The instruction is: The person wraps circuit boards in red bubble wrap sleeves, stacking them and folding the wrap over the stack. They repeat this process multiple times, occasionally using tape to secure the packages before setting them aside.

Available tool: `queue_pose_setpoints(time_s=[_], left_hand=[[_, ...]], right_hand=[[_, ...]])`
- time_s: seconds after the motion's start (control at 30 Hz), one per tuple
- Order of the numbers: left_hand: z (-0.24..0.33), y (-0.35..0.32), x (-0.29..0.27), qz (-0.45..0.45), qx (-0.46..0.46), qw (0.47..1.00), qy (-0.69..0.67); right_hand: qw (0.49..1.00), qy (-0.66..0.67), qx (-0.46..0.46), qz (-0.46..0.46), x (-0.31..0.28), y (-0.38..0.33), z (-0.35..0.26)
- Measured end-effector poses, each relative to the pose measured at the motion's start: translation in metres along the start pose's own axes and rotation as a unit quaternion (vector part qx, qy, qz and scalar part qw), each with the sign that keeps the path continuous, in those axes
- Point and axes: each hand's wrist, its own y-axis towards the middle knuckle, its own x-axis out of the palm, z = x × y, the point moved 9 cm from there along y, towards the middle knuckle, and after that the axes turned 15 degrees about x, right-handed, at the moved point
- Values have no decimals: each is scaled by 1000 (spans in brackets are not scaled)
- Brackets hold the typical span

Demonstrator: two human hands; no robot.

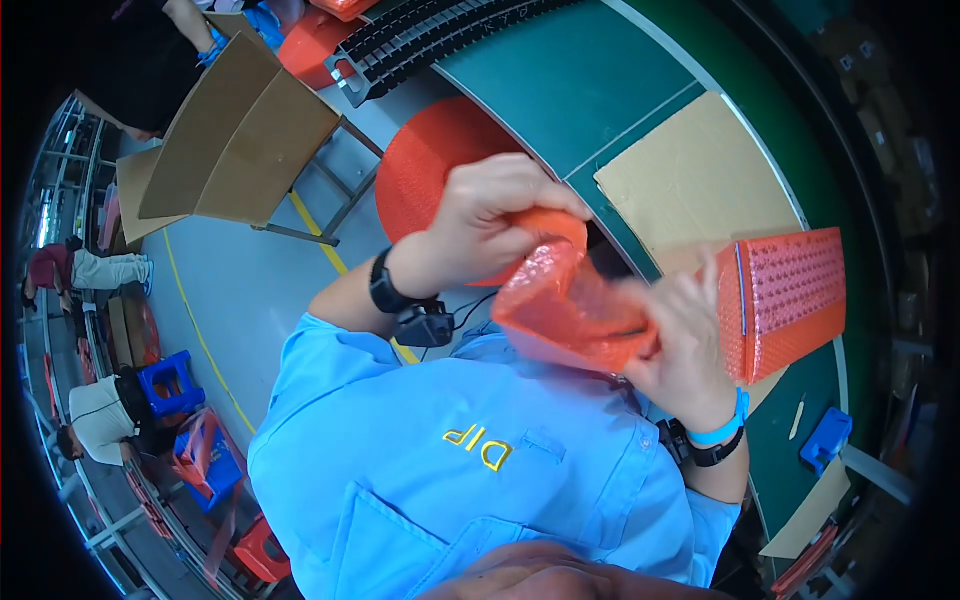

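Note:
Between my hands, in front of my chest, is a red translucent bubble-wrap bag (575,315), bent and creased. My left hand (490,220) is closed on its upper left edge, thumb stretched along the top. My right hand (690,335) grips its lower right edge; those fingers are smeared by motion. Just beyond the right hand, a block-shaped red bubble-wrap bundle (790,300) rests on a cardboard sheet (690,180) on the green table (600,90). Whether anything is inside the bag I cannot tell.
A large red bubble-wrap roll (435,165) stands beside the table. Black ribbed rails (440,45) cross the far end. A blue holder (826,440) and a slim pale tool (797,417) lie at the right. Cardboard (250,150) leans on a metal frame at left; other people are behind.

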Motion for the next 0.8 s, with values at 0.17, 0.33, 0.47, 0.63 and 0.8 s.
queue_pose_setpoints(time_s=[0.17,0.33,0.47,0.63,0.8], left_hand=[[-60,-111,32,-84,-46,995,-8],[-166,-312,106,112,-594,556,-571],[-243,-390,138,104,-819,508,-246],[-372,-366,211,148,-671,694,-214],[-462,-370,153,219,-495,829,-137]], right_hand=[[992,38,-95,-71,16,-28,-7],[995,22,-79,-49,17,-44,2],[998,25,-61,-23,13,-48,5],[999,36,-33,-9,12,-50,8],[997,48,-48,-20,5,-55,-4]])
